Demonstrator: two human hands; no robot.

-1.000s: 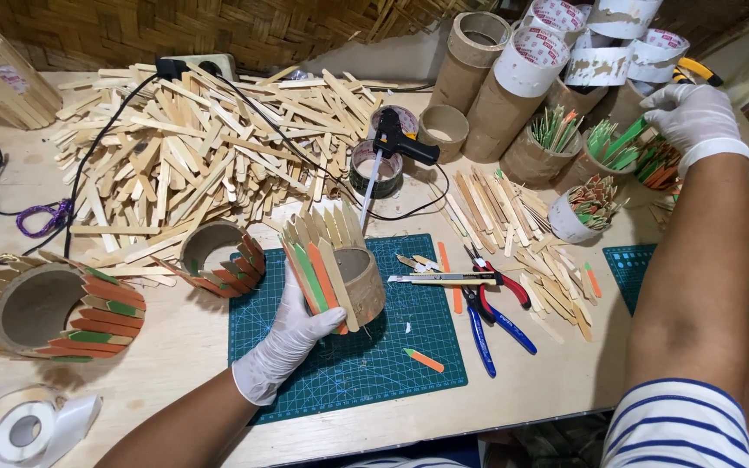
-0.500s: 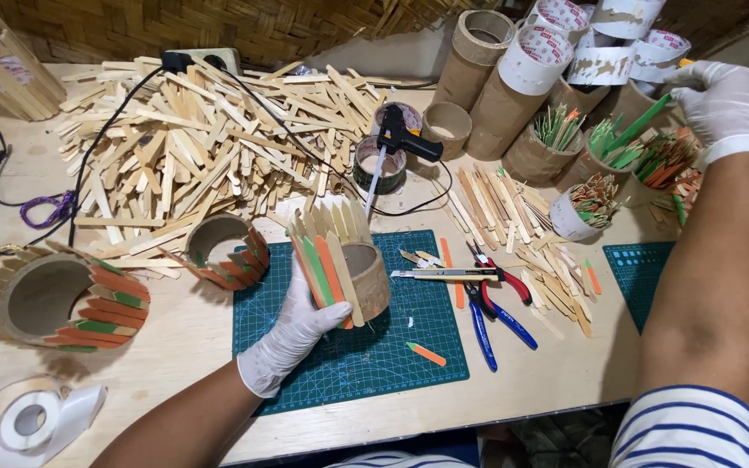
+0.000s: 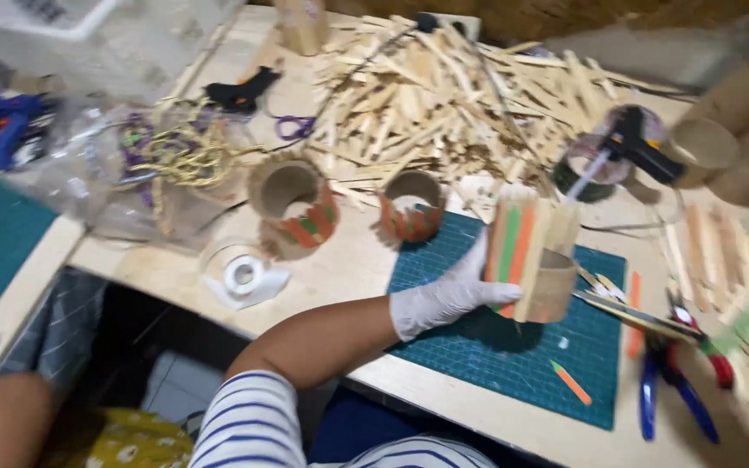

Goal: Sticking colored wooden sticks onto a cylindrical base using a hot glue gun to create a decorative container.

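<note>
My left hand (image 3: 446,297), in a white glove, grips a cardboard tube (image 3: 541,264) partly clad in wooden sticks, some orange and green, held just above the green cutting mat (image 3: 513,355). My right hand is out of view. A black glue gun (image 3: 639,147) rests on a tape roll behind the tube. An orange stick (image 3: 571,382) lies on the mat. Blue and red-handled pliers (image 3: 678,381) lie at the mat's right edge.
A big heap of plain wooden sticks (image 3: 444,95) covers the back of the table. Two stick-trimmed tube rings (image 3: 292,204) (image 3: 412,208) stand left of the mat, a tape dispenser (image 3: 244,277) nearer me. Tall cardboard tubes (image 3: 747,113) at right. Clutter of bags and cords at left.
The view has swung left and closer, so my right hand, which reached to the stick cups at far right, has left the frame. My left hand still holds the tube.
</note>
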